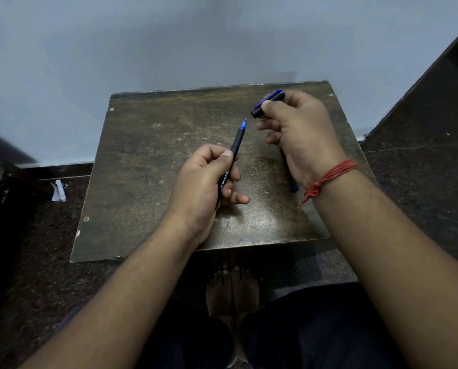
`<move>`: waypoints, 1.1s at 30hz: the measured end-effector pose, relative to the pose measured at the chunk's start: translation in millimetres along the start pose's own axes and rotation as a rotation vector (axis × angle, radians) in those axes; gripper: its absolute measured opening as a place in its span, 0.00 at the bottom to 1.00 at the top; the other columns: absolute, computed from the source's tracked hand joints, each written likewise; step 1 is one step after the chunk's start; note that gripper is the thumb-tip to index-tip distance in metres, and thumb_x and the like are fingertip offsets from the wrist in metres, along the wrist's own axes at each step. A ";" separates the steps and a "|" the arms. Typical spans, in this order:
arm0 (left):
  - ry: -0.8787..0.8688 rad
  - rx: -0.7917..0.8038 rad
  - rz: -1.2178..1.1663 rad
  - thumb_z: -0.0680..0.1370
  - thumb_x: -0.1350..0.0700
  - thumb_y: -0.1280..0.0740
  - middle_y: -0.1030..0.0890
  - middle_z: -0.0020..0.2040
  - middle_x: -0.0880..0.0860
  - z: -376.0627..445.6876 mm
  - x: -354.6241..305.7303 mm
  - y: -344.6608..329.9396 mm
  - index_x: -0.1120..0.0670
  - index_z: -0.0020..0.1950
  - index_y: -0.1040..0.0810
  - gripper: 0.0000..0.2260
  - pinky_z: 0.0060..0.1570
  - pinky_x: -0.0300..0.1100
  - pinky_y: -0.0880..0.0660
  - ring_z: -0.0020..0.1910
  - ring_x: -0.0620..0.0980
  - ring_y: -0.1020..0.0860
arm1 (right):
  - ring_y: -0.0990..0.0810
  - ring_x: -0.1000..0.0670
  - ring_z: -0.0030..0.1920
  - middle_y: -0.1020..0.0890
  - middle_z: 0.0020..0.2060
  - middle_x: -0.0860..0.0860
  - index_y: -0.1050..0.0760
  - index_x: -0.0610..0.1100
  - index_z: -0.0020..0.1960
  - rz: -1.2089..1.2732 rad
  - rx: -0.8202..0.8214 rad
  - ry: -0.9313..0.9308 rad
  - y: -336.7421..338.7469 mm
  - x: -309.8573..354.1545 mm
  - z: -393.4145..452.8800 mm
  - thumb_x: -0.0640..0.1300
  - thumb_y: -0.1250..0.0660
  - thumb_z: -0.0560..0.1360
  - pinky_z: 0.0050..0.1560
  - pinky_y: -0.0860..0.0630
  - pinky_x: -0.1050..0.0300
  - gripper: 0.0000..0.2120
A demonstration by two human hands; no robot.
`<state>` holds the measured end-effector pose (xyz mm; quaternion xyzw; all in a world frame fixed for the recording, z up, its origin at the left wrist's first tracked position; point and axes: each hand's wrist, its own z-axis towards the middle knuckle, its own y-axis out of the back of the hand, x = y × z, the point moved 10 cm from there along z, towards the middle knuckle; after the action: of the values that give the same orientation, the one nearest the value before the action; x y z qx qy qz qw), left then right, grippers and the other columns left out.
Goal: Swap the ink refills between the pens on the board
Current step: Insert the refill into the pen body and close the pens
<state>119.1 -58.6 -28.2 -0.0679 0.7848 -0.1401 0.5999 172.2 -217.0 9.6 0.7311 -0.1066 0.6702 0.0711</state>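
Note:
My left hand (pixel 206 182) grips a black pen (pixel 235 141) with its blue tip pointing up and away over the middle of the worn brown board (pixel 148 166). My right hand (pixel 299 134) holds a black and blue pen cap (pixel 267 103) between thumb and fingers, a short way right of the pen's tip and apart from it. A second dark pen (pixel 291 182) lies on the board under my right wrist, mostly hidden, with only its blue-tipped end showing.
The board rests on a dark speckled floor (pixel 36 249) against a pale wall (pixel 196 43). A crumpled white scrap (pixel 58 191) lies on the floor to the left. My bare feet (pixel 231 291) are just below the board's near edge. A red thread (pixel 329 177) circles my right wrist.

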 end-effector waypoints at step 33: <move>0.017 -0.026 -0.087 0.83 0.62 0.41 0.29 0.31 0.52 0.9 1.5 4.9 0.57 0.46 0.30 0.06 0.19 0.34 0.40 0.22 0.42 0.39 | 0.20 0.56 0.31 0.17 0.34 0.52 0.21 0.48 0.50 -0.411 0.262 0.123 -40.9 1.6 -14.3 0.41 0.36 0.76 0.35 0.25 0.59 0.07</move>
<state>119.9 -54.6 -31.3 -0.1084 0.7880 -0.1565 0.5855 168.8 -174.0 14.1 0.6983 0.1368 0.6928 0.1168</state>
